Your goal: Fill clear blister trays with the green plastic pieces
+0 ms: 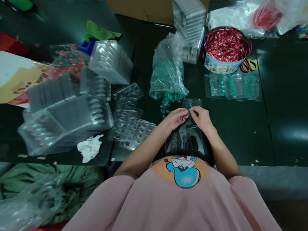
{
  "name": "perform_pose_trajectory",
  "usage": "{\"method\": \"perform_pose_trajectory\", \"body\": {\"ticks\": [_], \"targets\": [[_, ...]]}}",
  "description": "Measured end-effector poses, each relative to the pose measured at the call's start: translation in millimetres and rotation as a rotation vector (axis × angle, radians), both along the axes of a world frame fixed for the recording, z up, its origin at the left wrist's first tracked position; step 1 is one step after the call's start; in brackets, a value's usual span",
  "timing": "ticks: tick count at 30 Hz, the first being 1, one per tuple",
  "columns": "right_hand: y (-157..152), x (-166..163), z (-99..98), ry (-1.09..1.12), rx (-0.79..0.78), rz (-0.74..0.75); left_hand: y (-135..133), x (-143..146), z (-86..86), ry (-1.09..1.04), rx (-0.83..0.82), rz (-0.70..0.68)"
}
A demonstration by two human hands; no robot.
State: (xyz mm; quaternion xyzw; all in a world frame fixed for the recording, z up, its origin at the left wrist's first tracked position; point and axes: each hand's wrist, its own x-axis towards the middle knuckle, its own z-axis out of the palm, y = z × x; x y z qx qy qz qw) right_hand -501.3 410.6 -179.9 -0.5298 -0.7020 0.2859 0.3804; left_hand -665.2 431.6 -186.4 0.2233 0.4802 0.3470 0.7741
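My left hand [178, 117] and my right hand [201, 117] meet over a clear plastic blister tray [195, 103] in front of my body. Both hands are closed, fingertips pinched around a small green translucent piece [188, 113]. Another green piece [190, 103] sits in the tray just beyond my fingers. Loose green pieces [167, 101] spill from a clear plastic bag [168, 65] beyond my left hand. To the right lie clear trays [233, 86] holding rows of green pieces.
Stacks of clear plastic trays [69, 113] crowd the left, with several loose trays [125, 122] beside them. A round tin [223, 65] of red wrapped items stands at the back right, scissors [249, 65] against it. Behind the bag rises another tray stack [188, 19].
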Motion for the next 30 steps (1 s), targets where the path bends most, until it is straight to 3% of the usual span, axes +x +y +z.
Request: {"method": "perform_pose_trajectory", "body": {"ticks": [6,12,21,25,30], "targets": [[2.1,8.6,-11.5,0.218,-0.154,-0.012,4.5,-1.4,3.6,0.039,0.025,-0.012],[2.3,23.2,-18.6,0.288,-0.205,-0.105,8.6,-3.8,-8.4,0.381,0.438,-0.069],[-1.9,25.4,-24.2,0.306,-0.216,-0.126,3.0,-0.7,-17.9,0.783,0.982,-0.402],[-1.6,26.1,-25.8,0.287,-0.216,-0.125,5.1,-2.7,-20.0,0.879,1.114,-0.471],[-2.0,26.6,-28.3,0.273,-0.215,-0.125,6.4,-4.1,-23.5,0.940,1.164,-0.500]]}}
